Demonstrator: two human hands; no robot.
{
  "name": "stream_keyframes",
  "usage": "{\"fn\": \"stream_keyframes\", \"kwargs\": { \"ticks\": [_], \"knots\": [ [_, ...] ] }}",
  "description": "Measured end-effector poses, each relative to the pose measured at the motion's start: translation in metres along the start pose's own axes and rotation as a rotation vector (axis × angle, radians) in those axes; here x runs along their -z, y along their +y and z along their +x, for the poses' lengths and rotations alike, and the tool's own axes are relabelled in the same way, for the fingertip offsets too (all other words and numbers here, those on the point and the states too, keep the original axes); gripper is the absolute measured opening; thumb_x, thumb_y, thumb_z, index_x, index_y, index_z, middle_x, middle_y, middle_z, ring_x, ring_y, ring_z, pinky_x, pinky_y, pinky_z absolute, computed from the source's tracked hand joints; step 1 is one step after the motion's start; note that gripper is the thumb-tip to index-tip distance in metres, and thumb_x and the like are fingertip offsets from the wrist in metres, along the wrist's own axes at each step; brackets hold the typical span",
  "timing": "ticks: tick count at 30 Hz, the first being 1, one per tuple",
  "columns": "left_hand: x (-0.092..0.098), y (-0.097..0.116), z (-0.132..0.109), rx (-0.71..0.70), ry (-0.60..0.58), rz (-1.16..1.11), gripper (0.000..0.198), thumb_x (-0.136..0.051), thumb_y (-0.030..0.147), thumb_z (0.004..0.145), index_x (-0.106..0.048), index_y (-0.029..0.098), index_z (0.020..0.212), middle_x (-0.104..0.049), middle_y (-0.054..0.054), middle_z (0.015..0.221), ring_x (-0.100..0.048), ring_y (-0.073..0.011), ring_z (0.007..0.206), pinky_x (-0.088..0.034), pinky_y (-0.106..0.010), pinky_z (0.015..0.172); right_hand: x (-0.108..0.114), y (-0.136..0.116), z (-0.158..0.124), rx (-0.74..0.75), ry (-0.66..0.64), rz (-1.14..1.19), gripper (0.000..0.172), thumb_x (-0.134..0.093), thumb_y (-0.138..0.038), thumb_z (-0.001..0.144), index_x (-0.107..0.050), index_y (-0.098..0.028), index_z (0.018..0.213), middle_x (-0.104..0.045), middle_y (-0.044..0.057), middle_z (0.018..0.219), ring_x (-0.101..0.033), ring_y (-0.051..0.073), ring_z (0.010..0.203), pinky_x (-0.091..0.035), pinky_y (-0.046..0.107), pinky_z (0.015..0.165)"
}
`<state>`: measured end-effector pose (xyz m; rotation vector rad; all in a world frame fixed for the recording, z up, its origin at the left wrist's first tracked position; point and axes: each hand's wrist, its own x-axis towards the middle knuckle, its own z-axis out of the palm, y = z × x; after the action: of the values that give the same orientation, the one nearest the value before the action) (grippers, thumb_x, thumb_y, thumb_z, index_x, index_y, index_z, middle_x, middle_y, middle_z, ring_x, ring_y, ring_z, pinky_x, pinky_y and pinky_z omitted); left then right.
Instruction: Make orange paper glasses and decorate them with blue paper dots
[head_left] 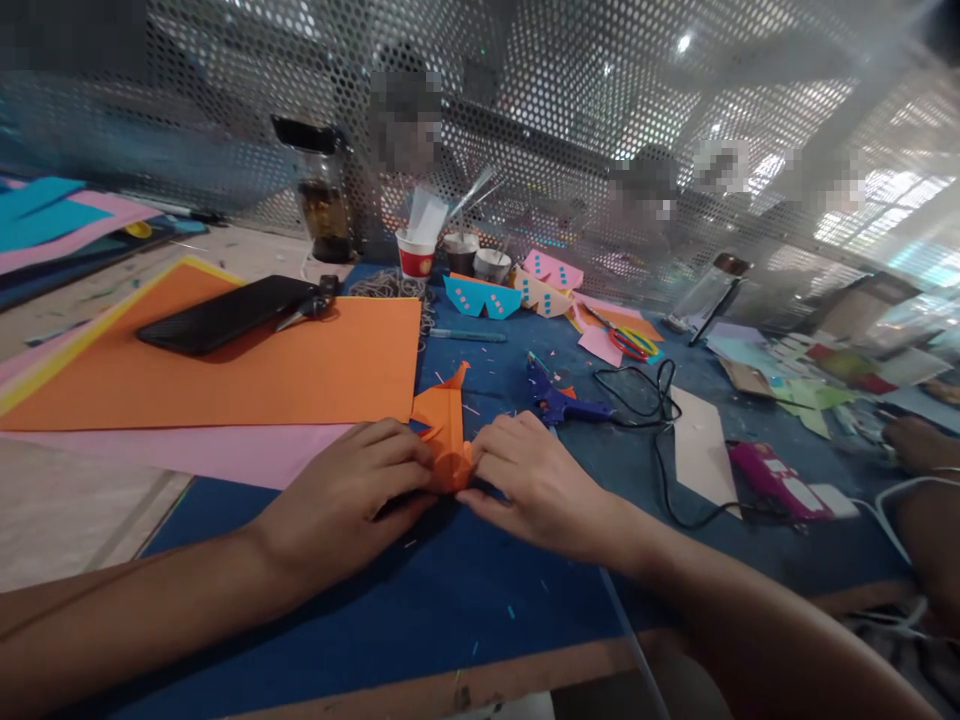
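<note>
A folded orange paper piece [445, 425] lies on the blue table covering [420, 610]. My left hand [352, 495] presses on its near left side with fingers curled and pinched on the paper. From the right, my right hand [536, 480] grips the same near end, fingers pressed together on the fold. The far tip of the paper points away from me.
A large orange sheet [247, 360] with a black phone [225, 313] on it lies at the left. A blue glue gun [559, 400] with a black cable, scissors [630, 342], cups [415, 258] and paper cut-outs lie beyond. Another person's hand [919, 445] rests at the right.
</note>
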<state>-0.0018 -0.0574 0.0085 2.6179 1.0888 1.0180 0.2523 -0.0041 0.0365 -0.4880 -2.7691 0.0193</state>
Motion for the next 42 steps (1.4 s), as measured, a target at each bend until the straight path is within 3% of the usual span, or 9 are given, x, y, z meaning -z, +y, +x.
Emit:
{"fn": "stream_keyframes", "kwargs": {
  "ticks": [13, 20, 26, 42],
  "knots": [
    [0.0, 0.002, 0.004, 0.045, -0.047, 0.013, 0.018, -0.062, 0.016, 0.105, -0.075, 0.022, 0.095, -0.075, -0.003, 0.093, -0.066, -0.0236, 0.093, -0.049, -0.036, 0.082, 0.003, -0.001, 0.005, -0.075, -0.108, 0.05, 0.022, -0.068, -0.032, 0.11, -0.069, -0.016, 0.096, -0.073, 0.007, 0.1, -0.061, 0.023, 0.096, -0.037, 0.036, 0.084],
    [-0.001, 0.003, 0.005, 0.069, -0.072, 0.006, 0.016, -0.063, 0.014, 0.103, -0.072, 0.022, 0.092, -0.074, -0.003, 0.093, -0.064, -0.0241, 0.094, -0.048, -0.037, 0.083, 0.005, -0.002, 0.008, -0.207, -0.172, 0.161, 0.021, -0.071, -0.032, 0.108, -0.069, -0.015, 0.096, -0.072, 0.006, 0.1, -0.062, 0.022, 0.098, -0.036, 0.035, 0.084],
    [-0.001, 0.005, 0.006, 0.153, -0.131, 0.007, 0.015, -0.062, 0.017, 0.102, -0.071, 0.022, 0.091, -0.071, -0.005, 0.097, -0.062, -0.0263, 0.096, -0.048, -0.039, 0.084, 0.003, -0.005, 0.013, -0.359, -0.153, 0.247, 0.021, -0.08, -0.028, 0.099, -0.068, -0.016, 0.087, -0.069, 0.001, 0.09, -0.061, 0.019, 0.09, -0.035, 0.034, 0.083],
    [-0.006, 0.007, 0.012, 0.263, -0.167, 0.051, 0.011, -0.061, 0.018, 0.094, -0.063, 0.022, 0.083, -0.068, -0.007, 0.094, -0.059, -0.029, 0.095, -0.046, -0.043, 0.082, -0.003, -0.013, 0.018, -0.444, -0.129, 0.177, 0.021, -0.071, -0.026, 0.096, -0.061, -0.019, 0.079, -0.067, 0.0, 0.084, -0.056, 0.018, 0.084, -0.033, 0.034, 0.077]
  ]
}}
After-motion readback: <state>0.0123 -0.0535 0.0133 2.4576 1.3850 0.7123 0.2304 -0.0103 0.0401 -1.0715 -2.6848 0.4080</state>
